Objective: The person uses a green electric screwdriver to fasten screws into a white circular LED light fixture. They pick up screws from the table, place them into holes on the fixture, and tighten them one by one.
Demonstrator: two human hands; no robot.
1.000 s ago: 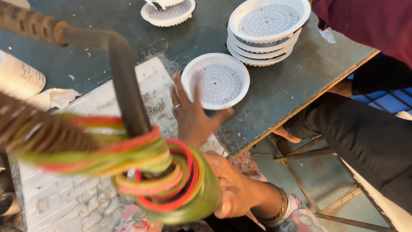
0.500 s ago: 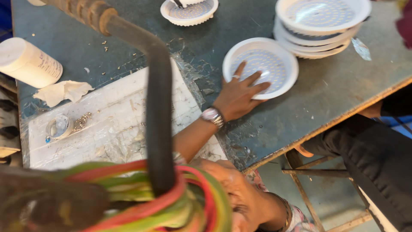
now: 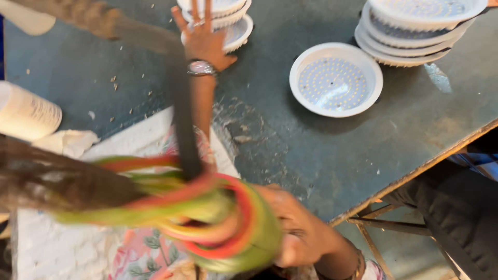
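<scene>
My left hand [image 3: 204, 42], with a wristwatch [image 3: 201, 67], reaches to the far side of the dark table [image 3: 280, 150]. Its fingers lie spread on a small stack of white round LED discs [image 3: 237, 26]. A single white LED disc [image 3: 336, 79] lies face up to its right, apart from the hand. My right hand [image 3: 303, 233] is curled near the table's near edge. It is half hidden by a blurred bundle of red, green and yellow loops [image 3: 218, 223] and a dark cord [image 3: 181, 119] close to the camera. Whether it grips anything is not visible.
A taller stack of white LED discs [image 3: 420, 26] stands at the far right. A white cylinder [image 3: 26, 111] and crumpled paper [image 3: 67, 141] lie at the left beside a white slab [image 3: 129, 140]. Another person's dark-trousered legs [image 3: 456, 207] sit past the right edge.
My left hand has left the single disc and moved far and left onto the small stack. The single disc stays on the table. The view has swung.
</scene>
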